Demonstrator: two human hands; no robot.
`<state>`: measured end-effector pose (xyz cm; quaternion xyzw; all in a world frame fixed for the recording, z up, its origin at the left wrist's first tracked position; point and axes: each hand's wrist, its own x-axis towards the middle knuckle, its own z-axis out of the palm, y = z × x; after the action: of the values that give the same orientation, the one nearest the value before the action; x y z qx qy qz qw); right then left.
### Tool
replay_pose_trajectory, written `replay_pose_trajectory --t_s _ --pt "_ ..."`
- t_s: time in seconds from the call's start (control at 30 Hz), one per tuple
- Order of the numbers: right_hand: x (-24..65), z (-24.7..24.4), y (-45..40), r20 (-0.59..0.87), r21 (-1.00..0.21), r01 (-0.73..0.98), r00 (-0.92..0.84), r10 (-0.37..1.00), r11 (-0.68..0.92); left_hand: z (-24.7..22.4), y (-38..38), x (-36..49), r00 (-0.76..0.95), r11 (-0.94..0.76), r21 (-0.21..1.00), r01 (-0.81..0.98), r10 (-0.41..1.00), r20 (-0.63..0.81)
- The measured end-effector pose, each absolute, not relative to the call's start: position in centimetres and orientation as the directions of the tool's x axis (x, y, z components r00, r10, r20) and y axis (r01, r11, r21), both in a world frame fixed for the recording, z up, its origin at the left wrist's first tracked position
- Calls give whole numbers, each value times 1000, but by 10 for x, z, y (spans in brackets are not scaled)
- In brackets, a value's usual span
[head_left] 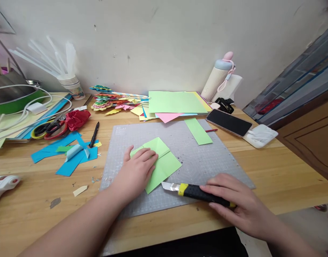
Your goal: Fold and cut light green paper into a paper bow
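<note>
A creased square of light green paper point(166, 167) lies turned cornerwise on the grey cutting mat point(220, 171). My left hand point(137, 169) rests on its left part, palm down, with the fingers laid over the paper and the thumb apart. In my right hand point(233, 200) is a black and yellow utility knife point(196, 191), gripped by its handle. The blade is out and points left, close to the paper's lower edge. A cut strip of green paper point(198, 131) lies farther back on the mat.
Behind the mat is a stack of coloured paper point(177, 101) beside layered paper cutouts point(112, 100). Blue paper scraps point(70, 155), a black pen point(94, 134) and scissors point(50, 128) lie left. A phone point(229, 122), white case point(261, 135) and bottle point(217, 76) are right.
</note>
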<state>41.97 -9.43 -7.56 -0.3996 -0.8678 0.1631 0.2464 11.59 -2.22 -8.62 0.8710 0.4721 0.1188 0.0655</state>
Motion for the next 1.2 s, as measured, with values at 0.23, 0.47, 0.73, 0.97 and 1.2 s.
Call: replay_pose_trajectory --t_s 0.23,0.47,0.73,0.97,1.2 --pt "423 -76 -92 331 -358 595 -640 693 720 -87 -23 119 511 -518 244 820 854 98" --pt "429 -77 -83 363 -247 646 -629 687 722 -96 -27 127 489 -493 228 839 869 80" --pt "438 -86 -80 59 -838 531 -138 989 124 -93 -26 125 482 -488 229 842 872 84" --pt "414 -83 -47 -385 -919 110 -42 922 -379 -93 -22 123 513 -519 222 825 854 89" --pt "422 -79 -36 -428 -894 176 -71 901 -411 -83 -18 111 609 -599 241 763 792 43"
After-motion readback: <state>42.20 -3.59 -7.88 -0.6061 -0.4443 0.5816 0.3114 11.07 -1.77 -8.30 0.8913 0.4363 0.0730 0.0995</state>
